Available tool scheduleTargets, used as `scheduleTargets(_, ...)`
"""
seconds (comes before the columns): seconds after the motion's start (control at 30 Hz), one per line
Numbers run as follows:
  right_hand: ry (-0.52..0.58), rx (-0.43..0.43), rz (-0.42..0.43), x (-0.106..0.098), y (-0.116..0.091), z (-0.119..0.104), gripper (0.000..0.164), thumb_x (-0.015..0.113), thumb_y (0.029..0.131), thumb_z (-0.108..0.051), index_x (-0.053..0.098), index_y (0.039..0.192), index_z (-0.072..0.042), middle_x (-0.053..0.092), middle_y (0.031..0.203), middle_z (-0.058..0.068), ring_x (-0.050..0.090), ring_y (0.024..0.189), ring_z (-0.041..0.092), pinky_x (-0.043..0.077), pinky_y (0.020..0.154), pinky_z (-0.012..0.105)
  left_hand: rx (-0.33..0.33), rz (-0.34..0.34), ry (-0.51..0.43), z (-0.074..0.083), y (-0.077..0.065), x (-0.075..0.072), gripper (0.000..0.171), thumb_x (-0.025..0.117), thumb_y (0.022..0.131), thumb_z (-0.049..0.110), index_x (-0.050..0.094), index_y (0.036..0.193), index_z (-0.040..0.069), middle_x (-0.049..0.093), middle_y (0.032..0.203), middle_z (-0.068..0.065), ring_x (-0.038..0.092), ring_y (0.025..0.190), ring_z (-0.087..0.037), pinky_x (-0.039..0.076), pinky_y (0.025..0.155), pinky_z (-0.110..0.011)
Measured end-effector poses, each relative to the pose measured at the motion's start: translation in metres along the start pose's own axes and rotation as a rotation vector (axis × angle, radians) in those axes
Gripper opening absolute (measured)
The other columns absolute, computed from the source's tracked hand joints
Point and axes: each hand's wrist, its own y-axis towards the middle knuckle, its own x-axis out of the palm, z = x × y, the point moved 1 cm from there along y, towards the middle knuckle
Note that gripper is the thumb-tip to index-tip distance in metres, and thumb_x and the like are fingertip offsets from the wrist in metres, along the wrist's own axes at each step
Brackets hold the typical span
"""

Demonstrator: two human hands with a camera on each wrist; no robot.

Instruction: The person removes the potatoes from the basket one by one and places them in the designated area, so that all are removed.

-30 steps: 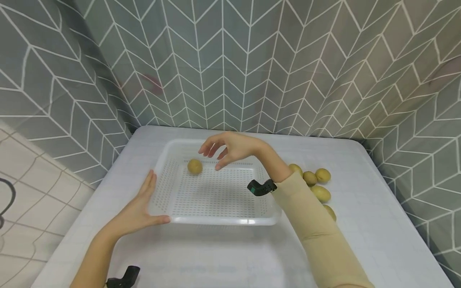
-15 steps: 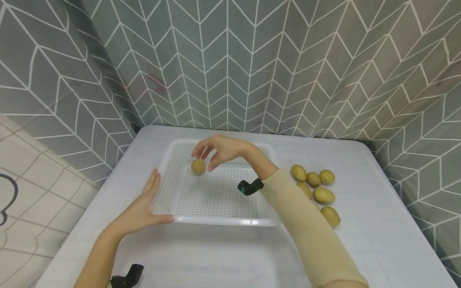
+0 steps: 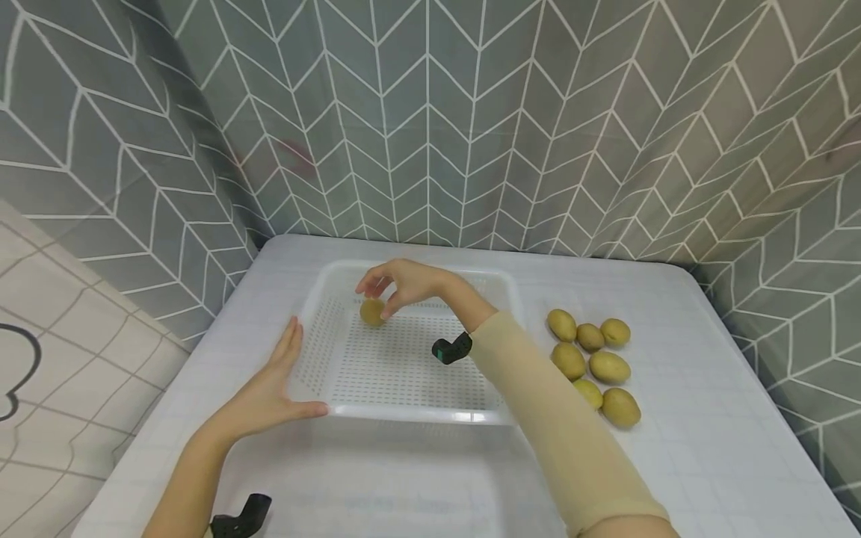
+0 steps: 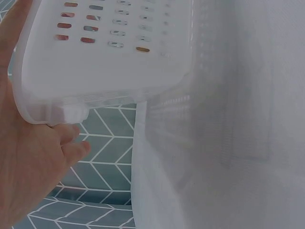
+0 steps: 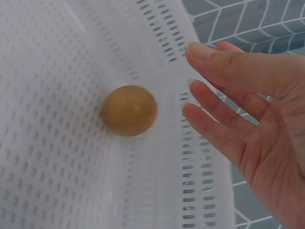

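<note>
A round yellow-brown potato [image 3: 371,313] lies near the back left of a white perforated plastic basket [image 3: 417,412]. My right hand [image 3: 413,282] reaches over the basket from the right, loosely bent fingers above the potato and thumb at its right side. In the right wrist view, a gap separates the fingertips from the potato [image 5: 129,110], and nothing is in the hand. At the basket's front left corner is my left hand [image 3: 258,403], fingers straight along the left side, thumb stretched toward the front rim. The left wrist view shows this hand against the basket corner [image 4: 105,71].
Right of the basket, on the white-covered table [image 3: 713,441], lies a loose group of several potatoes [image 3: 620,407] and yellower, lemon-like pieces [image 3: 589,393]. Grey chevron-patterned curtains [image 3: 430,134] rise behind the table and at both sides. Pale tiles [image 3: 74,359] show at left.
My right hand has moved left and slightly down onto the potato, its fingers closing in. The sleeve no longer covers the group at right. My left hand stays at the basket corner.
</note>
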Motion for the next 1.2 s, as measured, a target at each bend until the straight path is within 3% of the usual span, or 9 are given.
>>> scheduleTargets(0.27,0.003,0.002,0.029,0.007,0.013,0.013,0.056,0.077,0.074,0.008,0.057,0.127,0.004,0.058,0.126,0.019,0.055,0.113,0.024,0.052,0.084,0.025,-0.005,-0.001,-0.003,-0.002,0.0,0.001,0.132,0.086,0.067,0.041,-0.008,0.151,-0.003,-0.018,0.158,-0.016,-0.002,0.143,-0.046,0.018,0.104,-0.069)
scheduleTargets(0.47,-0.054,0.003,0.039,0.013,0.021,0.02,0.055,0.076,0.075,0.008,0.058,0.126,0.003,0.058,0.128,0.016,0.054,0.116,0.026,0.048,0.094,0.036,-0.005,-0.007,-0.01,-0.004,-0.001,0.002,0.132,0.085,0.068,0.041,-0.008,0.151,-0.003,-0.019,0.158,-0.013,-0.004,0.143,-0.045,0.017,0.105,-0.069)
scheduleTargets(0.6,-0.147,0.02,0.053,0.018,0.025,0.024,0.054,0.077,0.075,0.003,0.059,0.126,-0.001,0.06,0.128,0.011,0.054,0.116,0.024,0.043,0.1,0.038,-0.005,-0.004,-0.01,-0.004,-0.001,0.001,0.132,0.085,0.068,0.04,-0.008,0.151,-0.002,-0.017,0.158,-0.016,-0.002,0.142,-0.046,0.018,0.104,-0.07)
scheduleTargets(0.9,-0.454,0.048,0.079,0.029,0.03,0.03,0.049,0.078,0.076,-0.003,0.065,0.123,-0.009,0.062,0.118,0.002,0.055,0.112,0.015,0.038,0.098,0.02,-0.003,-0.004,0.011,-0.002,-0.001,0.001,0.132,0.085,0.068,0.041,-0.008,0.15,-0.003,-0.018,0.158,-0.014,-0.002,0.143,-0.045,0.018,0.105,-0.068)
scheduleTargets(1.07,-0.585,0.074,0.063,0.034,0.032,0.031,0.048,0.079,0.076,-0.006,0.066,0.122,-0.013,0.059,0.121,0.001,0.053,0.114,0.014,0.038,0.1,0.023,-0.005,-0.004,0.01,-0.002,-0.001,0.001,0.132,0.085,0.068,0.042,-0.008,0.151,-0.003,-0.018,0.158,-0.014,-0.003,0.143,-0.044,0.018,0.104,-0.069)
scheduleTargets(1.2,-0.63,0.106,0.045,0.038,0.032,0.028,0.049,0.08,0.076,-0.007,0.066,0.122,-0.014,0.057,0.121,0.001,0.053,0.113,0.015,0.041,0.099,0.025,-0.007,-0.003,0.002,-0.002,0.0,0.001,0.133,0.086,0.067,0.041,-0.008,0.151,-0.002,-0.018,0.158,-0.014,-0.004,0.143,-0.044,0.017,0.105,-0.069)
